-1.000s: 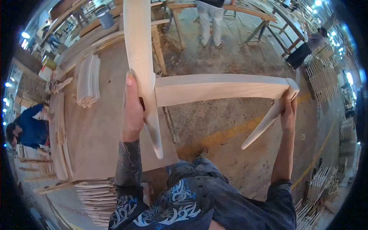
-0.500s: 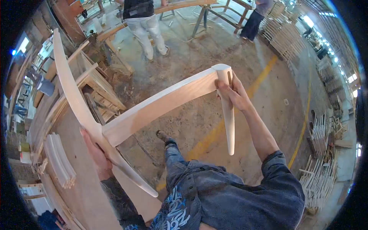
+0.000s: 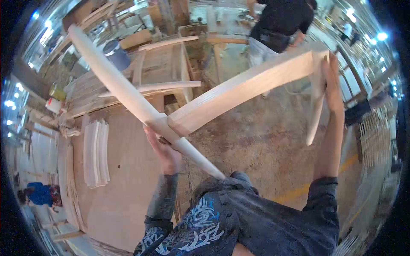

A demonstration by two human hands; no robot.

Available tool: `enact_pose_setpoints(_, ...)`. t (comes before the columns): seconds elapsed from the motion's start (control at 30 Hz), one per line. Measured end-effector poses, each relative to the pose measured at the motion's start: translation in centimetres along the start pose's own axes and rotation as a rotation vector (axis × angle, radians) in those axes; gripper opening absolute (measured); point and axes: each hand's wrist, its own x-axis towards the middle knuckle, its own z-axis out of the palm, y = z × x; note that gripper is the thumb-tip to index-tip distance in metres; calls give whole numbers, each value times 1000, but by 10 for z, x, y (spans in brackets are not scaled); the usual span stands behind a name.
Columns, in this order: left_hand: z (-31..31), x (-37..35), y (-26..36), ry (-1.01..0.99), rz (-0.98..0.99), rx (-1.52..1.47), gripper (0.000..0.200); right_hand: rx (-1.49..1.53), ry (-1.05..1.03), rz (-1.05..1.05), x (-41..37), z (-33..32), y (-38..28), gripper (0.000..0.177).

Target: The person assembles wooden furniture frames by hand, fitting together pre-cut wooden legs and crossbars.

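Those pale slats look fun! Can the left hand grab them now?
Probably not: the left hand grips the curved wooden frame, so it is full. The slats lie apart on the table, nothing blocking.

I stand in a furniture workshop: curved wooden slats are stacked on my desk, raw timber frames crowd the benches behind, the concrete floor is dusty, and another person works nearby.

Pale unfinished wooden frame, dark blue shirt with white swirl print, blue bucket
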Motion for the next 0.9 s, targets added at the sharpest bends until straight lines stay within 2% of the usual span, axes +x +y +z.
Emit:
enact_pose_setpoints(0.03,7,3,-1,79,-35,-34,54,-101,22,-125,37,13,-5,61)
enact_pose_setpoints(0.1,12,27,-23,360,-13,-111,57,75,-81,-243,108,59,-16,39)
enact_pose_setpoints(0.13,11,36,-33,393,6,-102,57,141,-121,-268,143,86,-14,36)
enact_pose_setpoints(0.17,8,43,-42,349,-3,31,58,223,-155,-358,177,117,-10,37)
enact_pose_setpoints(0.23,-6,61,-61,332,-1,171,59,89,-194,-459,237,170,-1,37)
enact_pose_setpoints(0.3,-23,100,-92,273,-30,293,60,-173,-266,-406,285,242,-8,48)
enact_pose_setpoints(0.37,-27,150,-116,380,25,238,63,175,-345,-437,344,342,29,38)
enact_pose_setpoints(0.43,-46,201,-138,562,102,484,60,270,-407,-426,390,433,51,39)
enact_pose_setpoints(0.47,-51,228,-148,588,115,491,60,256,-377,-416,412,482,64,42)
enact_pose_setpoints(0.5,-57,247,-156,649,170,490,60,239,-351,-397,424,525,76,44)
enact_pose_setpoints(0.57,-80,286,-175,726,222,513,60,230,-512,-334,446,595,83,48)
enact_pose_setpoints(0.63,-107,315,-194,829,138,386,63,169,-578,-284,454,645,72,42)
enact_pose_setpoints(0.67,-98,327,-188,827,169,337,59,189,-640,-247,460,671,66,43)
enact_pose_setpoints(0.77,-124,351,-199,860,105,348,57,193,-760,-241,470,778,84,45)
enact_pose_setpoints(0.83,-124,371,-195,938,88,408,55,179,-801,-274,471,823,85,45)
enact_pose_setpoints(0.9,-135,385,-198,1006,73,463,53,151,-873,-188,464,847,83,44)
